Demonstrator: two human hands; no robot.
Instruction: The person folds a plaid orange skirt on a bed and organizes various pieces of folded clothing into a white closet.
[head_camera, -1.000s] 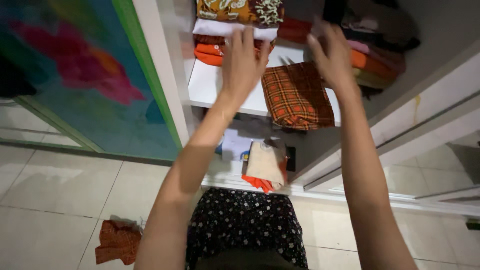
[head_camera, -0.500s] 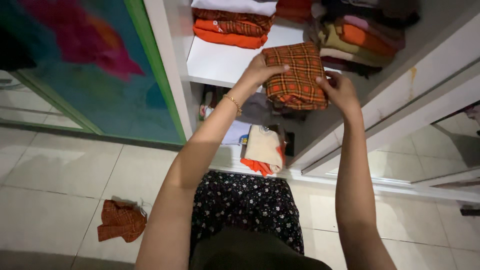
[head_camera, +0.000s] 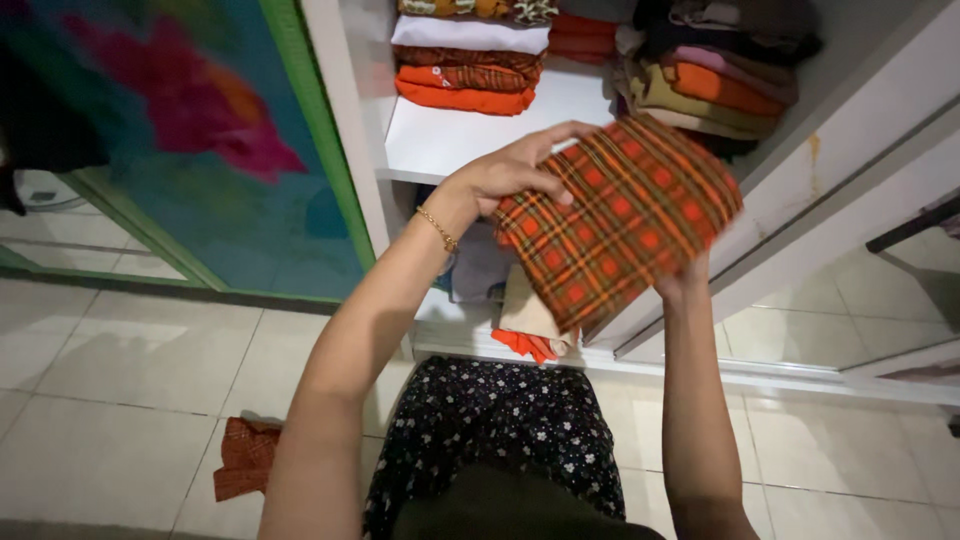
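**Folded plaid cloth held in front of the open wardrobe**

A white wardrobe shelf (head_camera: 440, 135) is standing open ahead, carrying a stack of folded orange and white garments (head_camera: 468, 70) at its back left and a taller pile of mixed orange, olive and pink clothes (head_camera: 715, 75) at its back right. Below the shelf, a cream folded cloth (head_camera: 525, 310) is lying over a bright orange one (head_camera: 528, 345) in the lower compartment. A painted wall panel with a green border (head_camera: 200, 130) is filling the left side, and a small rust-coloured checked cloth (head_camera: 245, 458) is lying on the pale floor tiles near the person's dark flowered skirt (head_camera: 500, 430).

The folded orange-and-brown plaid fabric (head_camera: 620, 215) is being held in the air in front of the shelf edge, tilted, hiding part of the lower compartment. The left hand (head_camera: 510, 175) is resting on the fabric's upper left edge, fingers spread across the top and thumb pressing on the face. The right hand (head_camera: 685, 280) is sitting beneath the lower right edge, mostly hidden by the cloth, so how its fingers are closing cannot be told.
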